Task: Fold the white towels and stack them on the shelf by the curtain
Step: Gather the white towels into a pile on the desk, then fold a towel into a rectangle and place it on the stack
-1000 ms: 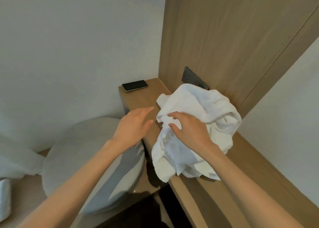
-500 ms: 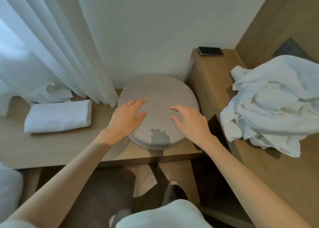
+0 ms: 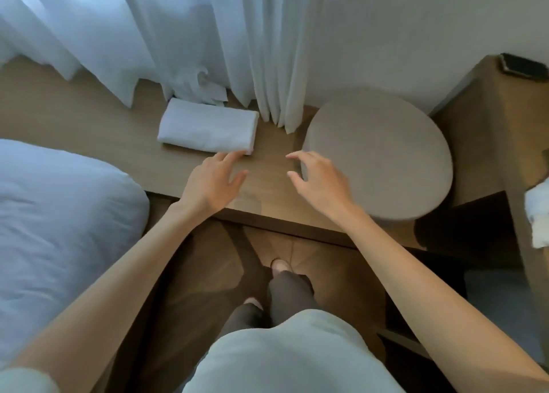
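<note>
The left hand (image 3: 214, 181) and right hand (image 3: 320, 178) hover empty, fingers loosely spread. The folded towel (image 3: 208, 129) lies on the shelf (image 3: 89, 125) at the left fingertips, likely to be straightened; an unfolded towel (image 3: 539, 214) waits far to the right hand's right.

Item count, head view:

- Folded white towel (image 3: 208, 131): one, on the shelf (image 3: 89, 125).
- Loose white towel (image 3: 539, 214): one heap, cut off by the right edge of the view; it possibly holds more than one piece.
- Shelf: one.
- Counter (image 3: 505, 119): one.
- Curtain (image 3: 178, 36): one, hanging in many folds.
- Round grey cushion (image 3: 380, 155): one.
- Dark phone (image 3: 523, 67): one.
- Bed (image 3: 59, 229): one.
- Hands: two, the left hand (image 3: 212, 184) and the right hand (image 3: 319, 181).
- Feet (image 3: 280, 265): two.
</note>
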